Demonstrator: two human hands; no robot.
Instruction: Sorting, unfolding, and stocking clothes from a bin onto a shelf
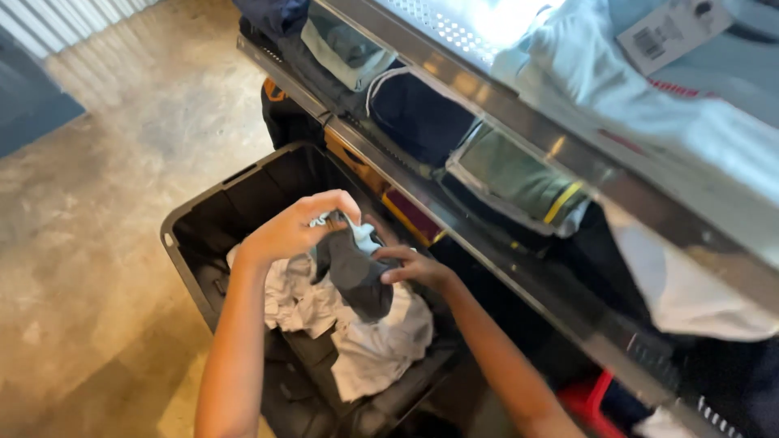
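My left hand (pixel 296 227) grips the top of a dark grey garment (pixel 357 276) with a pale collar, lifting it above a black plastic bin (pixel 203 219). My right hand (pixel 414 266) pinches the same garment at its right side. Beneath the garment lies a heap of crumpled white and grey clothes (pixel 365 341) inside the bin.
A metal shelving rack (pixel 527 138) runs along the right, its shelves stacked with folded clothes in dark blue, green and pale blue. A tagged light garment (pixel 649 89) lies on the top shelf. A red object (pixel 588 397) sits low by the rack. Concrete floor (pixel 97 243) spreads to the left.
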